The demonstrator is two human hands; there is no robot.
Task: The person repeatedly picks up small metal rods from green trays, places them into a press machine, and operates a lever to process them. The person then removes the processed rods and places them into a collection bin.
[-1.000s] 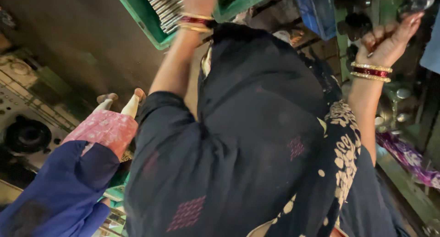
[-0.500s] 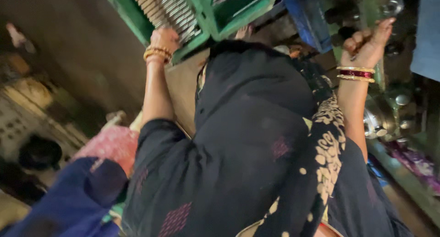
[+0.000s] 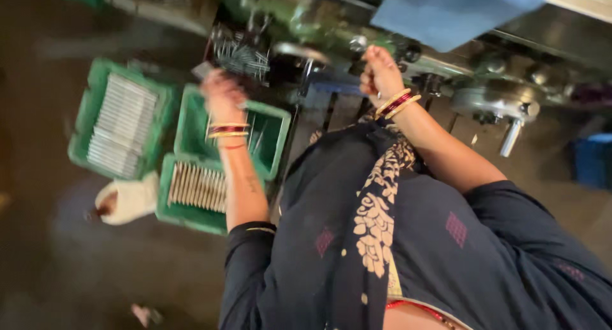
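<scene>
My left hand [image 3: 223, 93] is blurred and hovers over the near rim of a green crate [image 3: 274, 123]. Its fingers look curled, and I cannot tell whether it holds anything. My right hand [image 3: 379, 73] is closed in a fist on a metal lever [image 3: 357, 44] of the green machine [image 3: 306, 17]. Both wrists wear red and gold bangles. A bundle of thin metal rods [image 3: 242, 56] lies just beyond my left hand. My dark patterned clothing fills the lower right of the view.
Two more green crates [image 3: 86, 123] [image 3: 167, 205] hold rows of metal rods. A whitish cloth bundle [image 3: 131, 199] lies beside them on the dark floor. A blue sheet [image 3: 446, 11] and a metal cylinder [image 3: 503, 107] sit on the machine side.
The view has swung, so the crates now sit left and the machine at the top. My left hand has lifted out of the rod crate. My right hand stays at the lever.
</scene>
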